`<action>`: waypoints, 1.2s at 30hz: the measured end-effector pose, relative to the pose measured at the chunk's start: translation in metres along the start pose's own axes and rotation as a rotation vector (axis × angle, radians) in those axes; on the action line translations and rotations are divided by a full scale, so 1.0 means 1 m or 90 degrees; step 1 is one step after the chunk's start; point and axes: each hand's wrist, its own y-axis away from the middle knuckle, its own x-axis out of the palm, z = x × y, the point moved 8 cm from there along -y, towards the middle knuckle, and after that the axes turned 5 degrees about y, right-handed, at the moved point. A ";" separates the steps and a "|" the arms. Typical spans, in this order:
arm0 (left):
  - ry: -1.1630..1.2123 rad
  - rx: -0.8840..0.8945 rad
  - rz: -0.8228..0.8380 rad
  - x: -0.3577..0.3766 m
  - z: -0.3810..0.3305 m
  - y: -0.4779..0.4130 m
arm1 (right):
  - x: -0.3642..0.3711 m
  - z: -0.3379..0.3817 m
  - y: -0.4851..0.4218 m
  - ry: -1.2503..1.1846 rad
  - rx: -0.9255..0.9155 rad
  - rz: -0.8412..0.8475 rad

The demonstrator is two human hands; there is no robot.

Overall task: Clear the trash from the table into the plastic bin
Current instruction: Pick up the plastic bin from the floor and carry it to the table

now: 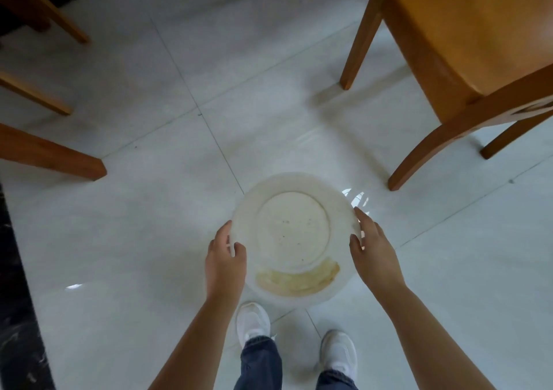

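I hold a white round plate [293, 228] level above the floor, in front of my body. A yellowish-brown food smear [299, 279] lies on its near rim, and a few small crumbs dot its middle. My left hand [224, 258] grips the plate's left edge, thumb on top. My right hand [371, 249] grips the right edge with the fingers curled around the rim. No bin and no table top are in view.
White glossy floor tiles [149, 240] lie below. A wooden chair [466, 45] stands at the upper right. Wooden furniture legs [51, 153] reach in from the left. A dark stone strip [18, 300] runs along the left edge. My white shoes [254, 324] are at the bottom.
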 end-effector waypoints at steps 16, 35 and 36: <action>0.202 -0.021 -0.149 -0.220 -0.137 0.158 | -0.220 0.190 0.159 -0.255 -0.043 -0.061; 0.264 0.175 -0.195 -0.402 -0.260 0.252 | -0.352 0.366 0.249 -0.230 -0.319 -0.028; 0.274 0.189 -0.199 -0.412 -0.264 0.254 | -0.354 0.377 0.253 -0.237 -0.332 -0.033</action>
